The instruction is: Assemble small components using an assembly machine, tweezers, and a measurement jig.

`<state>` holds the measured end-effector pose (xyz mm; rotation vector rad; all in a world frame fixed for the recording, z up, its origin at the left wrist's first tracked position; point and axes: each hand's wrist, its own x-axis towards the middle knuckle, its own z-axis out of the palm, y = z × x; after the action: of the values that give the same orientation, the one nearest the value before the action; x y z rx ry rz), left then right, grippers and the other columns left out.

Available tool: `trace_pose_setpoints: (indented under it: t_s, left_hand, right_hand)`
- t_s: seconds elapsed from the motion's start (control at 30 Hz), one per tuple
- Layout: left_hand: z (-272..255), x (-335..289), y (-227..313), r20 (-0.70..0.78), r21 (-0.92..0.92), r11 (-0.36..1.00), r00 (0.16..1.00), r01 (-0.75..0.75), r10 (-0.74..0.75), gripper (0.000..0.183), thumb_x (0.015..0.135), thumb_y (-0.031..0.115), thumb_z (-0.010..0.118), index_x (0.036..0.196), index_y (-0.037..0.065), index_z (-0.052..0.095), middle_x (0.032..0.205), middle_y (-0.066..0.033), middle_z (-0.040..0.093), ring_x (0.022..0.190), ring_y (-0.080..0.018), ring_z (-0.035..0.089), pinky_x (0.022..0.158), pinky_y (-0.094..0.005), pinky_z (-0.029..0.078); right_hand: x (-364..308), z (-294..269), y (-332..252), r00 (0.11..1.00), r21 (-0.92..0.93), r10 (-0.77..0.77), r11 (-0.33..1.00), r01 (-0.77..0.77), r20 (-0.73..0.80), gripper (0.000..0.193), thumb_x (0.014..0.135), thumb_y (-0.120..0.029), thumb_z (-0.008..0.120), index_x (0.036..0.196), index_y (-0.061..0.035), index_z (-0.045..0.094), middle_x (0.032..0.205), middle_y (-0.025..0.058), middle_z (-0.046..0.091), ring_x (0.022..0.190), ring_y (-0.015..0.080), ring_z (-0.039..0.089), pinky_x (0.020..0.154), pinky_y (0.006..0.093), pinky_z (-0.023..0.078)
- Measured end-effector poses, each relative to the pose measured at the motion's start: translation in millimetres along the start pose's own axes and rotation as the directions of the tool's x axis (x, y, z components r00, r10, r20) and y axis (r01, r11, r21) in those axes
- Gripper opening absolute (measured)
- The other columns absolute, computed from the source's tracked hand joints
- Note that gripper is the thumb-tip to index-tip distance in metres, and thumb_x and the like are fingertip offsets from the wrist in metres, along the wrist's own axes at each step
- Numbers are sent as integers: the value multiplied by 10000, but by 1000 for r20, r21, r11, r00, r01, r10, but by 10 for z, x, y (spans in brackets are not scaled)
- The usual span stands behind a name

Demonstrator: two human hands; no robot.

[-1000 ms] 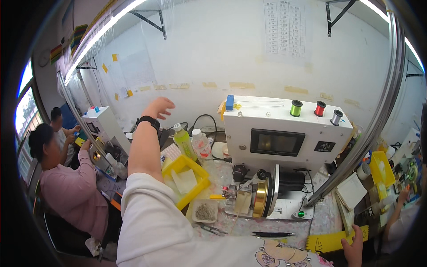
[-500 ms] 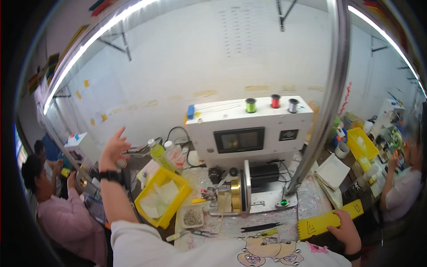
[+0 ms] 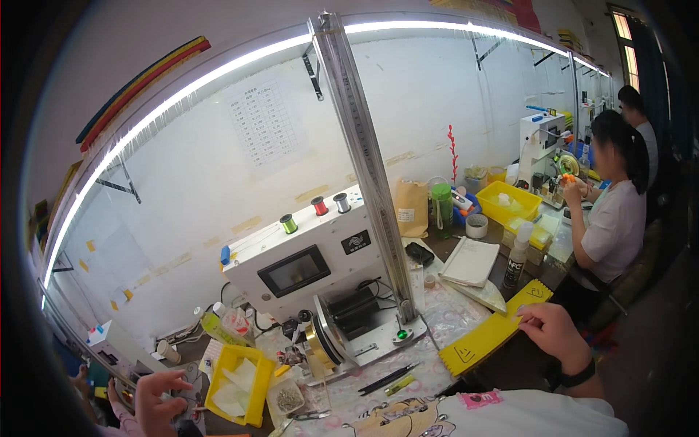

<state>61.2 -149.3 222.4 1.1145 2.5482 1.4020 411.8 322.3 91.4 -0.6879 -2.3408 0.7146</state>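
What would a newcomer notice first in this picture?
Probably the white machine near the middle of the bench, with a dark screen on its front and green, red and silver spools on top. Next, the bright yellow strip with black marks at the bench's near edge, beside the right hand. The yellow bin with white sheets inside also stands out, right of the left hand.

Tan paper bag (image 3: 412, 209) beside green container (image 3: 441, 201) (chart (image 3: 263, 122) on wall (image 3: 429, 102)).
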Motion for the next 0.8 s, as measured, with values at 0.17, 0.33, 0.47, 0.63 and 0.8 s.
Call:
trace_pose_setpoints:
  t_s: [0.17, 0.33, 0.47, 0.63, 0.8]
  left_hand:
    - [-207, 238, -274, -243, -194, 873, 884, -447, 399, 684, 744, 277, 723, 1272, -59, 447, 787, -138, 617, 735, -209, 616, 636, -300, 500]
    - [177, 429, 35, -314, -68, 793, 768, -605, 558, 589, 839, 322, 638, 1256, -54, 462, 730, -97, 585, 646, -159, 552, 580, -266, 456]
    - [706, 402, 230, -205, -120, 791, 794, -601, 572, 571, 821, 320, 659, 1216, -55, 491, 741, -109, 607, 667, -169, 569, 663, -272, 440]
    - [1453, 579, 327, 77, -223, 859, 871, -460, 486, 416, 790, 173, 694, 1109, -60, 563, 839, -132, 640, 738, -190, 621, 705, -275, 455]
    - [1882, 483, 149, 96, -404, 853, 912, -331, 399, 333, 771, 74, 667, 1061, -71, 587, 890, -127, 645, 750, -197, 630, 710, -285, 473]
  right_hand:
    - [-170, -444, -8, 936, 41, -178, 979, 199, -304, 293, 765, 94, 587, 1041, 0, 562, 916, 92, 587, 700, 99, 568, 658, 228, 498]
    - [-229, -788, -675, 694, 53, -303, 896, 441, -653, 798, 789, -420, 668, 1346, 30, 315, 1260, 209, 452, 984, 232, 538, 831, 371, 444]
    - [-123, -931, -826, 479, -144, -701, 630, 764, -528, 762, 813, -442, 625, 1348, 12, 328, 1314, 237, 425, 1072, 315, 533, 888, 376, 451]
    - [-144, -820, -627, 488, -138, -671, 655, 743, -558, 768, 815, -425, 619, 1353, 24, 305, 1329, 253, 397, 1104, 338, 510, 904, 410, 435]
    - [-353, -883, -402, 497, -192, -665, 686, 702, -558, 774, 816, -409, 612, 1357, 36, 283, 1343, 269, 370, 1136, 361, 486, 920, 443, 420]
